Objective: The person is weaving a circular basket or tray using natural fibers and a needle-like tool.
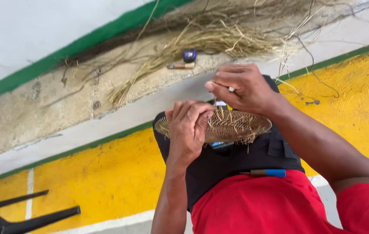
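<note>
Red shirt (pixel 279 203): nearest the camera, along the lower edge, with a dark cloth (pixel 227 164) spread over the lap just beyond it.
Blue-handled tool (pixel 264 173): lies on the dark cloth, just where the cloth meets the shirt, apart from both hands.
Woven disc (pixel 232 125): a round, flat piece of coiled straw, held above the lap between the two hands, loose fibre ends bristling from its surface and rim.
Left hand (pixel 188 128): fingers clenched over the disc's left edge, gripping it and holding it level.
Right hand (pixel 240 89): raised just above the disc's far side, fingers pinched shut on a thin strand (pixel 215 100) that runs down to the weave; something small and pale shows between the fingertips, too small to tell what.
Doing it well: I judge the strand should stay taut and in line with the coil while the left hand keeps the disc steady, so the stitch seats snugly without bending the rim.
Straw bundle (pixel 210 41): heaped on the concrete ledge beyond the hands, well apart.
Small dark blue object (pixel 189 55) and wooden-handled tool (pixel 181 66): beside the bundle.
Floor (pixel 106 173): painted yellow with a green stripe.
</note>
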